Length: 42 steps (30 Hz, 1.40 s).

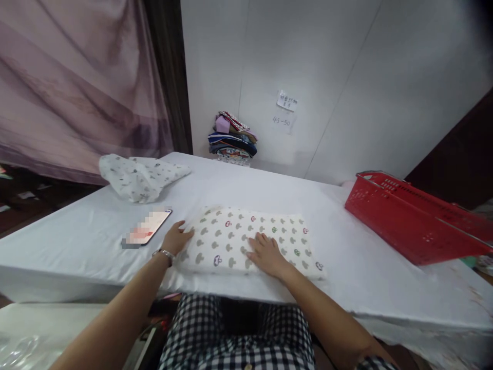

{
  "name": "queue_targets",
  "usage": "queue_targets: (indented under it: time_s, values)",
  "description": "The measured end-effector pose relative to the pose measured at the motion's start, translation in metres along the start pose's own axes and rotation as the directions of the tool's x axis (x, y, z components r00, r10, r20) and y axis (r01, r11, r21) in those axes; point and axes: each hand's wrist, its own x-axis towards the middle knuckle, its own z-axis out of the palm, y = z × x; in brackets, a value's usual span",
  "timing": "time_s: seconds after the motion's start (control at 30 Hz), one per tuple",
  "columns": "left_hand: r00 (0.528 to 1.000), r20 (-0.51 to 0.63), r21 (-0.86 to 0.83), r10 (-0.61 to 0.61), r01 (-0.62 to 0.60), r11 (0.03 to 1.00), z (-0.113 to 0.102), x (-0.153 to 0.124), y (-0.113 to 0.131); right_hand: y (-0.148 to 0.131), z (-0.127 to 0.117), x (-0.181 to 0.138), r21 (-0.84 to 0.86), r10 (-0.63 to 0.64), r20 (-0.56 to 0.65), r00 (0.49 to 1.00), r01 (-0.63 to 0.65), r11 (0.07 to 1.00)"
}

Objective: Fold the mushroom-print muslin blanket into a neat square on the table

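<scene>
A folded white cloth [239,241] printed with grey mushroom shapes, a few of them coloured, lies flat near the table's front edge. My right hand [267,254] rests palm down on its middle, fingers stretched out. At the cloth's left edge is my left hand [177,239], its fingers extended and touching the side; a bracelet [165,255] circles that wrist. Neither hand grips anything that I can see. Just left of my left hand lies a phone [148,227] with its screen lit and partly blurred out.
A crumpled white printed cloth [142,177] sits at the back left of the white-covered table [308,192]. On the right stands a red plastic basket [408,221]. Folded fabrics [233,139] are stacked by the wall, beside paper notes [287,100]. A pink curtain [84,87] hangs left.
</scene>
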Motion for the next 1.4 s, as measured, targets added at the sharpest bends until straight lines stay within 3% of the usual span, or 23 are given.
queue_targets:
  time_s: [0.2, 0.33, 0.4, 0.43, 0.5, 0.57, 0.63, 0.7, 0.8, 1.03, 1.4]
  values:
    - [0.991, 0.050, 0.223, 0.126, -0.134, 0.966, 0.003, 0.004, -0.003, 0.031, 0.005, -0.016, -0.056, 0.163, -0.078, 0.983, -0.168, 0.984]
    - [0.985, 0.086, 0.360, 0.153, -0.174, 0.917, 0.003, 0.001, 0.004, 0.042, 0.003, -0.019, 0.032, 0.153, -0.046, 0.987, -0.152, 0.988]
    - [0.982, 0.090, 0.436, 0.166, -0.189, 0.880, 0.001, -0.003, 0.006, 0.058, -0.007, -0.019, 0.086, 0.178, -0.111, 0.978, -0.169, 0.982]
    - [0.979, 0.080, 0.482, 0.187, -0.202, 0.853, 0.001, -0.006, 0.008, 0.070, -0.013, -0.019, 0.110, 0.214, -0.186, 0.959, -0.196, 0.974]
    - [0.957, 0.037, 0.568, 0.289, -0.258, 0.782, 0.003, -0.015, 0.010, 0.099, -0.028, -0.018, 0.177, 0.331, -0.363, 0.871, -0.285, 0.942]
    - [0.890, 0.035, 0.618, 0.455, -0.377, 0.690, 0.009, -0.024, 0.011, 0.130, -0.043, -0.015, 0.265, 0.463, -0.454, 0.761, -0.380, 0.886]
    - [0.815, 0.103, 0.629, 0.570, -0.497, 0.598, 0.019, -0.031, 0.010, 0.156, -0.054, -0.008, 0.311, 0.538, -0.460, 0.706, -0.440, 0.843]
    - [0.798, 0.179, 0.634, 0.576, -0.541, 0.552, 0.030, -0.034, 0.005, 0.172, -0.061, 0.001, 0.318, 0.558, -0.452, 0.696, -0.459, 0.829]
    - [0.833, 0.218, 0.653, 0.508, -0.511, 0.558, 0.040, -0.032, -0.002, 0.181, -0.063, 0.016, 0.320, 0.566, -0.438, 0.698, -0.467, 0.824]
    - [0.841, 0.225, 0.705, 0.492, -0.489, 0.514, 0.041, -0.030, -0.006, 0.183, -0.061, 0.043, 0.339, 0.606, -0.405, 0.685, -0.503, 0.795]
    - [0.823, 0.208, 0.695, 0.528, -0.504, 0.512, 0.043, -0.030, -0.008, 0.193, -0.054, 0.049, 0.350, 0.645, -0.382, 0.662, -0.542, 0.764]
